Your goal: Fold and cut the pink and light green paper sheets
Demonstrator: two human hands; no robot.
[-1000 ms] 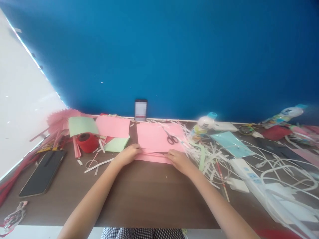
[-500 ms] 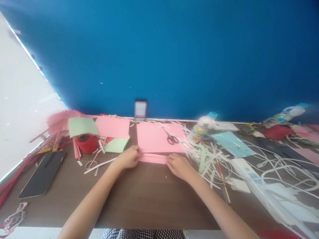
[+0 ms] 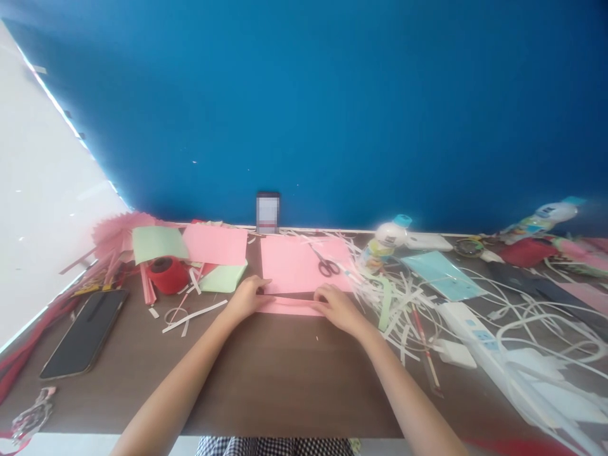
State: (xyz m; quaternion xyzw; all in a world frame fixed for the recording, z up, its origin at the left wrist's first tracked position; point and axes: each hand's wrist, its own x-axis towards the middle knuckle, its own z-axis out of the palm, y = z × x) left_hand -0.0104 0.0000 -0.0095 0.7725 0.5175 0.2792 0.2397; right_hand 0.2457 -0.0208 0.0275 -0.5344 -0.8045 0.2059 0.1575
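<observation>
A narrow folded piece of pink paper [image 3: 289, 306] lies flat on the brown table in front of me. My left hand [image 3: 247, 297] has its fingers closed on the left end of it, and my right hand [image 3: 336, 306] pinches the right end. A raised fold runs along the piece between them. Just beyond it is a larger pink sheet [image 3: 299, 263], with dark-handled scissors [image 3: 327, 266] resting on its right part. My fingertips cover both ends of the folded piece.
White paper strips [image 3: 394, 310] and a glue bottle [image 3: 384, 240] are to the right, near a power strip [image 3: 475, 329] and cables. Leftward are a red roll [image 3: 167, 275], green paper [image 3: 159, 244] and a dark phone [image 3: 85, 332]. Another phone [image 3: 268, 213] leans against the blue panel [image 3: 304, 114].
Both hands have shifted slightly along the folded pink paper, and its upper edge now stands up more as a fold. The fingers stay on its ends.
</observation>
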